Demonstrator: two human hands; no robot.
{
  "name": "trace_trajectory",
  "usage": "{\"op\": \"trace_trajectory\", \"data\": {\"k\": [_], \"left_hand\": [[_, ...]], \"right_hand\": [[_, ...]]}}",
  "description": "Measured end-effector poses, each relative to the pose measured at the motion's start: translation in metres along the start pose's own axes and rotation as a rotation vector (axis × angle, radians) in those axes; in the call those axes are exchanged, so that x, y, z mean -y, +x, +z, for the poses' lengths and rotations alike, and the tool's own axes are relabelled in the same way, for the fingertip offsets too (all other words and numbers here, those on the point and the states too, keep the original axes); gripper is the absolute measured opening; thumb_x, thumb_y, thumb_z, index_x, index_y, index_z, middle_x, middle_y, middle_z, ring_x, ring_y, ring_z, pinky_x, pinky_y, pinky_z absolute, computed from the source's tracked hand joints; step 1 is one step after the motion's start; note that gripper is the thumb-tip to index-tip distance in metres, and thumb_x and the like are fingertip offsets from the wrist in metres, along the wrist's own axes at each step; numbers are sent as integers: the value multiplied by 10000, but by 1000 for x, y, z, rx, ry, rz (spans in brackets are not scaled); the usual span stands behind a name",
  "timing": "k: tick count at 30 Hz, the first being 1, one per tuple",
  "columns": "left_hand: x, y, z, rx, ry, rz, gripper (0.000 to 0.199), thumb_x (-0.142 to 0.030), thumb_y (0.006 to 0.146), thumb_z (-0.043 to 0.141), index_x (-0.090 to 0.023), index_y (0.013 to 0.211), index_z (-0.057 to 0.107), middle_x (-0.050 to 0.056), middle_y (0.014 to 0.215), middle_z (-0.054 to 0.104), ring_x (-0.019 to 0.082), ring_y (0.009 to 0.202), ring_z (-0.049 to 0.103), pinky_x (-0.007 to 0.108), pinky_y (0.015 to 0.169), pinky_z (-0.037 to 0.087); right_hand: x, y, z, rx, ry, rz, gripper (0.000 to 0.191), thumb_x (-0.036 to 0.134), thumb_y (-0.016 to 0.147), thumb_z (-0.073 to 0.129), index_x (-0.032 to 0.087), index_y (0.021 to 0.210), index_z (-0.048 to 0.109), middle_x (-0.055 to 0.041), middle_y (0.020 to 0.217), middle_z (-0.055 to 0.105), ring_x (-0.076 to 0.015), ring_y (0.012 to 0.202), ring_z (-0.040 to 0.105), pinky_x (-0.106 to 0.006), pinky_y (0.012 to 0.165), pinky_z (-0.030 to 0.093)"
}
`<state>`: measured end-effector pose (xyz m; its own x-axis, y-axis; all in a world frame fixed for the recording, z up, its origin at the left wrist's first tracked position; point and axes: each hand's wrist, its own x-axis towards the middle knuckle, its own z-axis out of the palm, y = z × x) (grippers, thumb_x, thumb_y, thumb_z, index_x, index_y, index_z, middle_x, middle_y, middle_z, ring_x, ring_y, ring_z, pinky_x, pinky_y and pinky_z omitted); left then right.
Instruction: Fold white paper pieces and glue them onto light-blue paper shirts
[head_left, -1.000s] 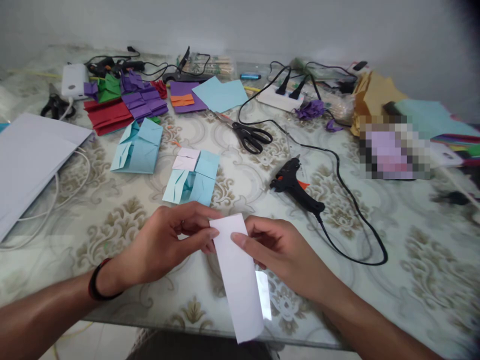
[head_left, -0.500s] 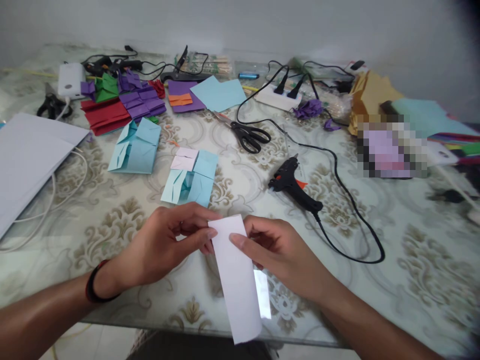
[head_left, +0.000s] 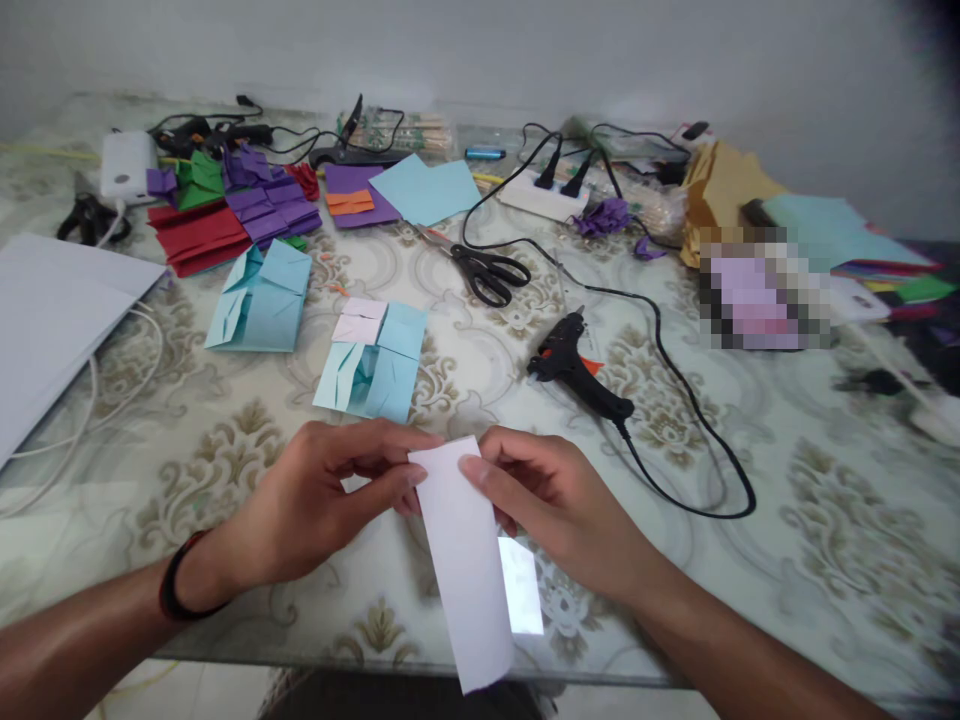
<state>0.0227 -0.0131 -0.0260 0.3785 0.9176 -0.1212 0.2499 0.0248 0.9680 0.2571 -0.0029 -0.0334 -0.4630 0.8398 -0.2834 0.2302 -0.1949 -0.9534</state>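
White paper strip [head_left: 469,570], long axis near-to-far, lies between left hand [head_left: 330,495] and right hand [head_left: 555,495], both pinching its far end, neither nearer.

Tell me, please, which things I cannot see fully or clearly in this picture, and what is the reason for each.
All in the head view:
White paper strip: its back is turned away from the camera.
Left hand and right hand: some fingers are hidden behind the strip.
White sheets: cut off by the left edge.
Pixelated item: mosaic blur hides its details.
Blue pen-like item: too small to read any print.
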Motion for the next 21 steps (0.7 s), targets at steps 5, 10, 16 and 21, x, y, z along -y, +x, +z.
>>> {"op": "trace_trajectory", "data": {"k": [5,10,16,21], "left_hand": [[2,-1,0,10,16,38,226,-271,988,698,-281,1190,796,6,982,823,103,693,737,185,673,603],[1,-2,-1,15,31,37,240,-255,983,700,-296,1200,793,-13,911,821,104,711,742,172,695,600],[-3,-2,0,5,73,29,232,-241,960,709,-222,1170,805,20,874,830,141,712,761,194,666,609],[-2,0,0,4,86,49,235,-236,956,711,-219,1170,807,18,846,831,142,691,762,193,654,610]], "right_hand": [[0,-1,0,-3,-30,-10,510,592,973,636,203,664,520,36,590,486,-108,528,451,-263,479,310],[0,-2,0,-2,-31,-28,506,559,983,637,201,649,510,39,580,472,-106,520,438,-270,475,288],[0,-1,1,-6,-15,-29,447,533,1012,605,199,718,571,35,609,495,-111,541,459,-264,486,311],[-1,-2,1,-12,-26,-44,431,502,1032,573,187,742,620,28,598,503,-119,536,468,-270,479,317]]}}
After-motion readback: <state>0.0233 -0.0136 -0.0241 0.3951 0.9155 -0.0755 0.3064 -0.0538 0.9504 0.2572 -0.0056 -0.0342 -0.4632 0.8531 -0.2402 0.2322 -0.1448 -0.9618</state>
